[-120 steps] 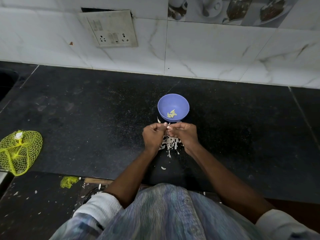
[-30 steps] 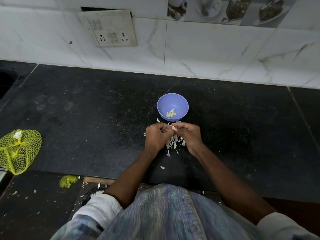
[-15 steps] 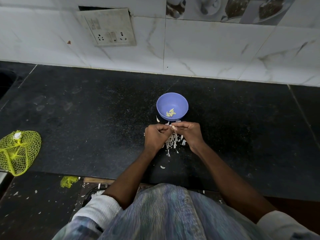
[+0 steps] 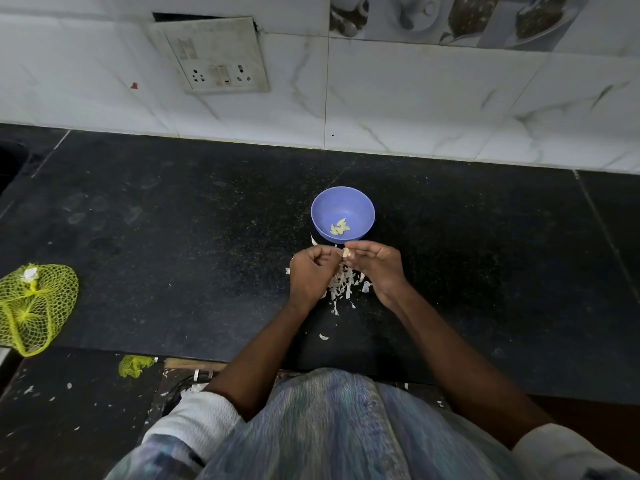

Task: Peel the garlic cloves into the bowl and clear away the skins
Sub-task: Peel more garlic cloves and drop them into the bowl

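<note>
Right hand (image 4: 377, 268) fingers pinch a small pale garlic clove (image 4: 345, 252) at its tip, left hand (image 4: 311, 271) fingers curled just beside it, grip unclear; round purple plastic bowl (image 4: 363, 206) sits just beyond both fingertips, right hand nearer.

Blue bowl (image 4: 360, 206) upright on counter, few peeled garlic cloves (image 4: 340, 228) inside. One pale clove (image 4: 345, 252) pinched just before bowl. Papery white skins (image 4: 343, 286) heaped below, strays nearby.
</note>
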